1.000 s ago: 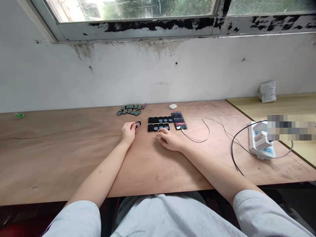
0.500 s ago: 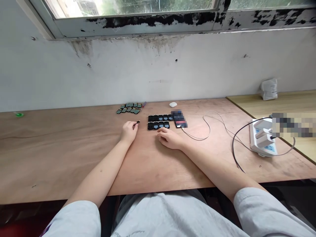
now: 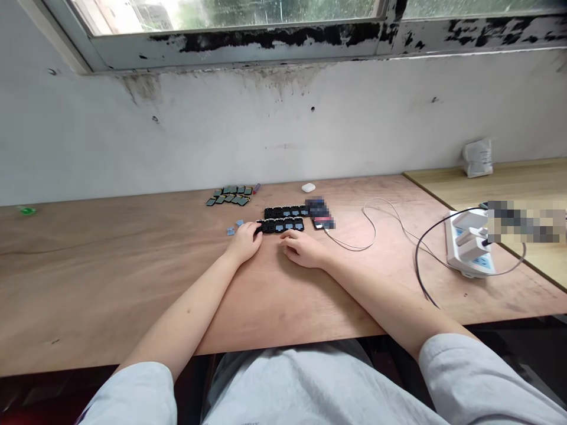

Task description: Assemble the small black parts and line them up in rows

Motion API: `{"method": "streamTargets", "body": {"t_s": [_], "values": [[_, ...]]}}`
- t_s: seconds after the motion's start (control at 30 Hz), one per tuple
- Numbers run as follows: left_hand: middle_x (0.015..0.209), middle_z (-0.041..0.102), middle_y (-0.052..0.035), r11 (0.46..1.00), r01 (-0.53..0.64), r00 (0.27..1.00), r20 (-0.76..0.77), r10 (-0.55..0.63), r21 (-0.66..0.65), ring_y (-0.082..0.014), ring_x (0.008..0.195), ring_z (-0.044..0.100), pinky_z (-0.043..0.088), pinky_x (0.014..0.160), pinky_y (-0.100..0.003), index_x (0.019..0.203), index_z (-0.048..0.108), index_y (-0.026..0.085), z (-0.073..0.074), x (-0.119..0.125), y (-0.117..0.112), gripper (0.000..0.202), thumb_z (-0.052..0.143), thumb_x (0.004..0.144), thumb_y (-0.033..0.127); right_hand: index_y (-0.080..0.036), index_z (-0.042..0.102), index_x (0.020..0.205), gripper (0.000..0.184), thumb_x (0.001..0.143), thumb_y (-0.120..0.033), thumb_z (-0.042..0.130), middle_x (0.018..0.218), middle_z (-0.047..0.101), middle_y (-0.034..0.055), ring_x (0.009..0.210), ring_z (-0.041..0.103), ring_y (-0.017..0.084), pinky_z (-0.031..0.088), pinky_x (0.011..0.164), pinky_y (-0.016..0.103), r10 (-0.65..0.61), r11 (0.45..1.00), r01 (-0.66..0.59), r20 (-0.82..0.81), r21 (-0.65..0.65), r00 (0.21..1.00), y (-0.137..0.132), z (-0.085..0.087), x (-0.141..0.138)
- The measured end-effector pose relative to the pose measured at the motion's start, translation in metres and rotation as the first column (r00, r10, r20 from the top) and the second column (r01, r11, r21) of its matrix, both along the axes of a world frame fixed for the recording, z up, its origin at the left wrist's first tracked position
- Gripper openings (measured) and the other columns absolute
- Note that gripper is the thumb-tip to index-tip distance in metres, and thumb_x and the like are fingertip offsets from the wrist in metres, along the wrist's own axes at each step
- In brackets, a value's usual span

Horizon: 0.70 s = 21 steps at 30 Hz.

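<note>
In the head view, my left hand (image 3: 243, 244) rests at the left end of the front row of small black square parts (image 3: 283, 225). Its fingers are closed on the black part (image 3: 261, 226) at that end, partly covering it. Some parts in the row carry light blue pieces. My right hand (image 3: 302, 248) lies on the table just in front of the row, its fingers loosely bent and apart, holding nothing. A second black row (image 3: 283, 211) runs behind the first. Two loose blue pieces (image 3: 231, 231) lie left of my left hand.
Several dark green square pieces (image 3: 228, 197) lie at the back left by a purple tube (image 3: 257, 188). A white case (image 3: 308, 188) sits near the wall. Right of the rows, a phone (image 3: 319, 223) joins a white cable (image 3: 354, 250). A power strip (image 3: 470, 243) stands farther right.
My left hand has moved right, bringing the small black part to the left end of the front row. Two blue pieces now show where the hand was. My right hand has stayed put.
</note>
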<state>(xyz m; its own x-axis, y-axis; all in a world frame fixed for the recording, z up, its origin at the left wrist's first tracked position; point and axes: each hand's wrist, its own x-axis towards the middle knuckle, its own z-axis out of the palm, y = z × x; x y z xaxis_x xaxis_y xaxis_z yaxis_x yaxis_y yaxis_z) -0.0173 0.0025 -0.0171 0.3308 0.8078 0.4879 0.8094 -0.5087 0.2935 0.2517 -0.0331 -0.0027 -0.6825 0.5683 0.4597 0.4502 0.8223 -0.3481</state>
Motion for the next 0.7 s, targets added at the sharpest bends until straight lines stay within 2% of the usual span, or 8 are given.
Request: {"method": "streamTargets", "body": {"t_s": [0.13, 0.23, 0.3, 0.37, 0.43, 0.53, 0.7], "values": [[0.117, 0.068, -0.0134, 0.999, 0.034, 0.999, 0.041, -0.033, -0.022, -0.0273, 0.111, 0.065, 0.055, 0.100, -0.043, 0.122, 0.065, 0.015, 0.002, 0.002, -0.002, 0.031, 0.052, 0.095, 0.024, -0.019, 0.072, 0.109, 0.021, 0.093, -0.013, 0.059, 0.127, 0.064, 0.0129, 0.108, 0.062, 0.024, 0.052, 0.096, 0.038, -0.061, 0.998, 0.059, 0.048, 0.030, 0.997, -0.002, 0.003, -0.002], [0.117, 0.068, -0.0128, 0.997, 0.066, 0.997, 0.039, -0.065, -0.026, -0.0267, 0.109, 0.066, 0.055, 0.100, -0.044, 0.124, 0.064, 0.015, 0.004, 0.003, -0.004, 0.032, 0.052, 0.095, 0.023, -0.019, 0.072, 0.103, 0.017, 0.097, -0.017, 0.057, 0.122, 0.066, 0.0116, 0.108, 0.059, 0.025, 0.047, 0.096, 0.040, -0.196, 0.979, 0.187, 0.107, 0.087, 0.975, -0.003, 0.007, -0.003], [0.118, 0.067, -0.0126, 0.995, 0.092, 0.995, 0.044, -0.090, -0.030, -0.0257, 0.107, 0.067, 0.056, 0.098, -0.043, 0.125, 0.063, 0.016, 0.004, 0.003, -0.006, 0.032, 0.051, 0.096, 0.023, -0.019, 0.071, 0.100, 0.017, 0.099, -0.021, 0.054, 0.118, 0.067, 0.0123, 0.110, 0.055, 0.028, 0.044, 0.097, 0.043, -0.348, 0.934, 0.331, 0.125, 0.136, 0.929, -0.004, 0.008, -0.004], [0.120, 0.067, -0.0123, 0.993, 0.116, 0.992, 0.052, -0.114, -0.035, -0.0249, 0.107, 0.067, 0.057, 0.098, -0.042, 0.126, 0.063, 0.016, 0.005, 0.003, -0.007, 0.033, 0.051, 0.096, 0.022, -0.019, 0.069, 0.099, 0.019, 0.100, -0.027, 0.052, 0.115, 0.067, 0.0145, 0.112, 0.052, 0.031, 0.041, 0.096, 0.046, -0.508, 0.858, 0.486, 0.127, 0.167, 0.852, -0.002, 0.008, -0.003], [0.123, 0.066, -0.0122, 0.989, 0.141, 0.988, 0.062, -0.138, -0.042, -0.0248, 0.109, 0.066, 0.057, 0.099, -0.042, 0.126, 0.063, 0.017, 0.005, 0.004, -0.007, 0.033, 0.051, 0.096, 0.022, -0.019, 0.067, 0.099, 0.020, 0.100, -0.032, 0.053, 0.113, 0.067, 0.0161, 0.112, 0.051, 0.033, 0.040, 0.094, 0.047, -0.614, 0.788, 0.592, 0.135, 0.170, 0.778, 0.002, 0.007, 0.000], [0.126, 0.064, -0.0124, 0.985, 0.166, 0.984, 0.075, -0.162, -0.054, -0.0252, 0.113, 0.065, 0.056, 0.101, -0.043, 0.127, 0.062, 0.017, 0.005, 0.003, -0.008, 0.034, 0.051, 0.096, 0.023, -0.019, 0.065, 0.103, 0.021, 0.099, -0.036, 0.054, 0.118, 0.067, 0.0165, 0.116, 0.050, 0.034, 0.038, 0.098, 0.049, -0.667, 0.745, 0.646, 0.149, 0.169, 0.730, 0.011, 0.004, 0.006], [0.126, 0.064, -0.0119, 0.978, 0.195, 0.977, 0.098, -0.188, -0.068, -0.0244, 0.112, 0.065, 0.056, 0.101, -0.042, 0.127, 0.062, 0.018, 0.005, 0.002, -0.007, 0.034, 0.051, 0.096, 0.024, -0.019, 0.061, 0.121, 0.040, 0.104, -0.051, 0.044, 0.137, 0.062, 0.0179, 0.140, 0.038, 0.036, 0.028, 0.111, 0.056, -0.673, 0.740, 0.652, 0.168, 0.168, 0.720, 0.028, 0.003, 0.014]]}}
